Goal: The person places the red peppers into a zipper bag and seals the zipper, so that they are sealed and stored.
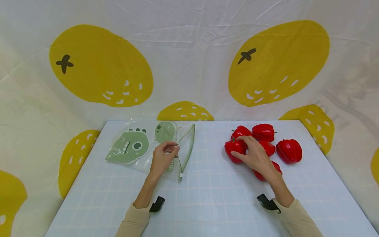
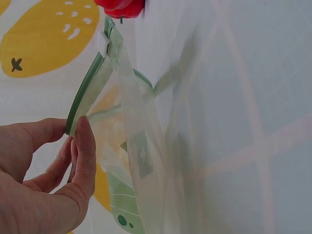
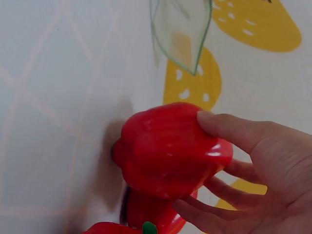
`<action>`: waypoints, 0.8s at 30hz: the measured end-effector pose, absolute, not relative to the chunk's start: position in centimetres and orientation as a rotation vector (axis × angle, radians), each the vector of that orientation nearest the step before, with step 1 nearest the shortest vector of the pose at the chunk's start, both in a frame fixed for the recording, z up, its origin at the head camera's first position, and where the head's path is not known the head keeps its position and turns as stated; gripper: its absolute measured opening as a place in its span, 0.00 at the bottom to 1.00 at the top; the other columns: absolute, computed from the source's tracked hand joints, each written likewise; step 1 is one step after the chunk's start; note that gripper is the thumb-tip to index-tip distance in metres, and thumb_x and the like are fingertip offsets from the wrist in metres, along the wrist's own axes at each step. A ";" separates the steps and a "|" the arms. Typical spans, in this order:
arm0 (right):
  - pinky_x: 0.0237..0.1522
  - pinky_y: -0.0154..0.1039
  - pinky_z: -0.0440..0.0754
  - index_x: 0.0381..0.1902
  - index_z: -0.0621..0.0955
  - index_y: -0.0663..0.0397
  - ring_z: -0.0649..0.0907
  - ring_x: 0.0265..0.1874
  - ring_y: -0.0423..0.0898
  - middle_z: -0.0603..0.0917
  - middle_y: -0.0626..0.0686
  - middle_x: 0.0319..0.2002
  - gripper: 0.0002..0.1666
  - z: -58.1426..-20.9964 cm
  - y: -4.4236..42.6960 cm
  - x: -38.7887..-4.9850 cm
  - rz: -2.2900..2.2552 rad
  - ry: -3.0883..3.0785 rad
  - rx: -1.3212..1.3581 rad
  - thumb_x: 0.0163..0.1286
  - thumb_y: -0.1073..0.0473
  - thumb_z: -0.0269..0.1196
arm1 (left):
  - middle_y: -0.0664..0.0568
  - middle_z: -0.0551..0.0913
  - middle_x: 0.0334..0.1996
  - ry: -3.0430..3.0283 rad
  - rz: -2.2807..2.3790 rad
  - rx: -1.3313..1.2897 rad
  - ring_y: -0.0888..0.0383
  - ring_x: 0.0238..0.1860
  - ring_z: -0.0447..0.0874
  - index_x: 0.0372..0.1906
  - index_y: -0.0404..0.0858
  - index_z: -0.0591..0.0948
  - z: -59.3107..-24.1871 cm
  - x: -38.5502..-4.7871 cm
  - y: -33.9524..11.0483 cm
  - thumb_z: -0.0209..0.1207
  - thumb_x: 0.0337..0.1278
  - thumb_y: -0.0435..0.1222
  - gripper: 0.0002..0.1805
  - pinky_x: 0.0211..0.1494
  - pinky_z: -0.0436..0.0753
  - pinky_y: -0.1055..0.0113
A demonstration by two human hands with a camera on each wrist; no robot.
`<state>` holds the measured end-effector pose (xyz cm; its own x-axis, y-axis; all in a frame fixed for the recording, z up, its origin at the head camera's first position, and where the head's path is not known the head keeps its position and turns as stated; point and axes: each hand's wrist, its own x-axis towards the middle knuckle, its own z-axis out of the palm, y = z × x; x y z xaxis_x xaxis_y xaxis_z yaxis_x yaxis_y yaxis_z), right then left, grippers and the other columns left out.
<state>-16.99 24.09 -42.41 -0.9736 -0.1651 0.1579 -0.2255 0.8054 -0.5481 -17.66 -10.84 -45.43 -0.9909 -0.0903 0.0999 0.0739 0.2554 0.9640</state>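
Note:
A clear zip bag [image 1: 130,146] printed with green dinosaurs lies at the left of the table. My left hand [image 1: 164,157] pinches the green zip edge of its mouth between thumb and fingers. In the left wrist view that zip edge [image 2: 87,92] is lifted and the mouth gapes; a white slider [image 2: 103,44] sits near its far end. On the right, my right hand [image 1: 256,154] grips a red bell pepper [image 1: 232,149], thumb on one side and fingers on the other. The right wrist view shows the pepper [image 3: 168,151] beside other peppers. Whether it is off the table I cannot tell.
Several more red bell peppers, such as the rightmost one [image 1: 289,151], lie around and behind my right hand. They stand on a pale checked table [image 1: 204,204]. A white cloth [image 1: 189,65] with yellow fruit prints hangs behind and at both sides.

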 end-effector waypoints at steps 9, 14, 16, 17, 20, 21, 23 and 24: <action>0.51 0.60 0.86 0.65 0.75 0.57 0.79 0.57 0.58 0.79 0.59 0.60 0.40 -43.2 23.3 -17.8 1.136 -2.779 0.311 0.58 0.52 0.79 | 0.44 0.86 0.33 -2.381 -1.852 -0.005 0.49 0.32 0.87 0.44 0.33 0.86 -45.7 -17.8 -11.1 0.69 0.63 0.34 0.09 0.40 0.89 0.54; 0.52 0.57 0.86 0.64 0.75 0.54 0.81 0.56 0.57 0.80 0.57 0.59 0.39 -43.6 22.6 -18.1 1.292 -2.739 0.243 0.60 0.49 0.78 | 0.45 0.86 0.33 -2.399 -1.843 -0.004 0.54 0.31 0.87 0.44 0.34 0.86 -45.7 -17.8 -11.1 0.69 0.63 0.33 0.08 0.40 0.89 0.57; 0.53 0.57 0.86 0.64 0.74 0.53 0.81 0.57 0.58 0.80 0.58 0.60 0.39 -43.7 22.2 -18.2 1.372 -2.722 0.199 0.60 0.49 0.78 | 0.45 0.86 0.32 -2.402 -1.838 -0.004 0.55 0.30 0.87 0.44 0.35 0.87 -45.7 -17.8 -11.1 0.69 0.63 0.33 0.08 0.39 0.89 0.58; 0.53 0.57 0.85 0.64 0.74 0.52 0.81 0.58 0.59 0.79 0.58 0.60 0.39 -43.8 22.0 -18.3 1.408 -2.714 0.178 0.60 0.48 0.78 | 0.45 0.86 0.32 -2.402 -1.838 -0.004 0.55 0.30 0.87 0.44 0.35 0.87 -45.7 -17.8 -11.1 0.69 0.63 0.33 0.08 0.39 0.89 0.58; 0.54 0.57 0.85 0.65 0.74 0.52 0.80 0.60 0.59 0.79 0.58 0.62 0.40 -44.0 21.3 -18.5 1.489 -2.693 0.123 0.60 0.48 0.78 | 0.45 0.86 0.32 -2.405 -1.834 -0.004 0.55 0.30 0.87 0.44 0.35 0.87 -45.7 -17.8 -11.1 0.69 0.63 0.34 0.09 0.38 0.89 0.61; 0.54 0.56 0.85 0.65 0.74 0.52 0.80 0.61 0.59 0.78 0.58 0.62 0.40 -44.2 21.0 -18.6 1.501 -2.689 0.111 0.60 0.48 0.78 | 0.45 0.86 0.32 -2.401 -1.838 -0.007 0.54 0.30 0.87 0.44 0.34 0.87 -45.7 -17.8 -11.1 0.70 0.62 0.34 0.09 0.38 0.89 0.61; 0.55 0.56 0.85 0.65 0.74 0.52 0.80 0.61 0.59 0.78 0.59 0.63 0.40 -44.4 20.6 -18.7 1.519 -2.683 0.094 0.59 0.48 0.78 | 0.45 0.86 0.32 -2.403 -1.839 -0.007 0.54 0.30 0.88 0.44 0.34 0.87 -45.7 -17.9 -11.1 0.70 0.62 0.33 0.09 0.37 0.89 0.63; 0.54 0.55 0.85 0.65 0.74 0.52 0.80 0.61 0.59 0.78 0.58 0.63 0.40 -44.5 20.4 -18.8 1.526 -2.680 0.086 0.59 0.48 0.78 | 0.44 0.86 0.33 -2.401 -1.841 -0.012 0.53 0.30 0.88 0.45 0.34 0.87 -45.7 -17.9 -11.1 0.69 0.62 0.33 0.09 0.37 0.88 0.64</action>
<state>-18.80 20.37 -44.48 -0.9969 -0.0206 0.0765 -0.0763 0.5096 -0.8570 -17.85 -11.09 -45.67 -0.9932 -0.0643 0.0967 0.0767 0.2619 0.9620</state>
